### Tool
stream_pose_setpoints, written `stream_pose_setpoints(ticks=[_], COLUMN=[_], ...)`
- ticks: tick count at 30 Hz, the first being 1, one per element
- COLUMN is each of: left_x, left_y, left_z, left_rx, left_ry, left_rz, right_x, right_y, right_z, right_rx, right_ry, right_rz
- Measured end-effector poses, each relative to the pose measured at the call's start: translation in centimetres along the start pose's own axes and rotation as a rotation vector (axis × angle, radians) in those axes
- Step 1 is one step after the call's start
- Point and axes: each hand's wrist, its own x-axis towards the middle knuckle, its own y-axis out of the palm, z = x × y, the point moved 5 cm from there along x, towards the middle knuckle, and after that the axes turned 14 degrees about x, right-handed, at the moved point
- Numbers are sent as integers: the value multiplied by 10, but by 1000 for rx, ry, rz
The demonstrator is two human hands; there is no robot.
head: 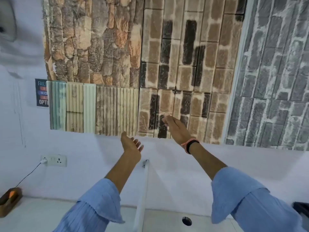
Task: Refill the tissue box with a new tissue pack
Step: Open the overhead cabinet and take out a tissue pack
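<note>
Both arms in light blue sleeves are stretched out in front of the wall. My left hand (131,145) is held out palm up, fingers apart, with nothing in it. Higher and further right, my right hand (174,127) has its fingers curled loosely, and no object shows in it. A black band and a pink cord sit on the right wrist. No tissue box or tissue pack shows in the head view.
Stone and brick sample panels (184,64) cover the wall ahead. A socket plate (54,160) with a plugged cable sits at lower left. A small wooden box (10,200) stands on the white desk (167,216), which has a round cable hole (186,221). A dark object (302,209) shows at the right edge.
</note>
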Motion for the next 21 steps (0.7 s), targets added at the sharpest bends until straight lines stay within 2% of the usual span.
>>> stream_pose_setpoints(ticks=[3, 5, 8, 14, 21], left_x=[13, 14, 17, 5, -67], left_y=[10, 14, 14, 9, -10], left_z=[13, 14, 12, 20, 28], left_rx=[-209, -306, -383, -360, -179], left_ry=[-99, -111, -113, -133, 80], left_rz=[267, 343, 330, 320, 134], right_x=[6, 5, 6, -6, -79], right_y=[18, 27, 32, 38, 15], right_z=[-10, -13, -20, -33, 4], right_rx=[-66, -61, -11, 132, 245], right_ry=[104, 143, 160, 192, 89], right_rz=[62, 80, 44, 29, -197])
